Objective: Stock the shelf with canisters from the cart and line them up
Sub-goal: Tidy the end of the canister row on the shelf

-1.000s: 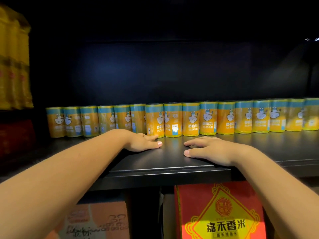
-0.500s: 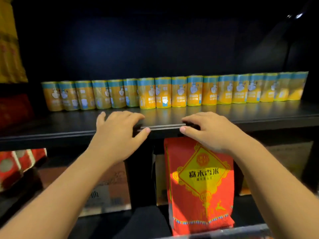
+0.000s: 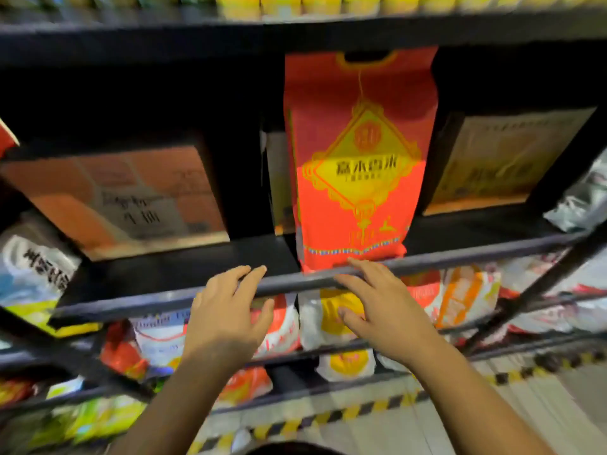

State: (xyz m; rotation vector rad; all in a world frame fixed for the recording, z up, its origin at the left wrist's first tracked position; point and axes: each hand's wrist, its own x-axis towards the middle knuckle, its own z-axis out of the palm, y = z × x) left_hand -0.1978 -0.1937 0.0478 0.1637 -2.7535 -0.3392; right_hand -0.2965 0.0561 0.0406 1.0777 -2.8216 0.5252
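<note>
Only the yellow bottoms of the canisters [image 3: 322,1] show, in a row on the black top shelf [image 3: 164,37] at the upper edge of the view. My left hand [image 3: 226,320] hangs in the air with fingers spread, holding nothing, in front of the lower shelf's edge [image 3: 164,298]. My right hand [image 3: 381,307] is also empty with fingers spread, just below a red rice bag [image 3: 358,165]. The cart is out of view. The picture is blurred by motion.
An orange carton [image 3: 131,198] and a tan box [image 3: 499,159] flank the red bag on the middle shelf. Below lie several white and orange sacks [image 3: 331,320]. A yellow-black striped line [image 3: 328,415] marks the floor.
The view has swung down from the canister shelf to the lower shelves. Both hands have dropped from the top shelf's edge and now hang free in front of the middle shelf.
</note>
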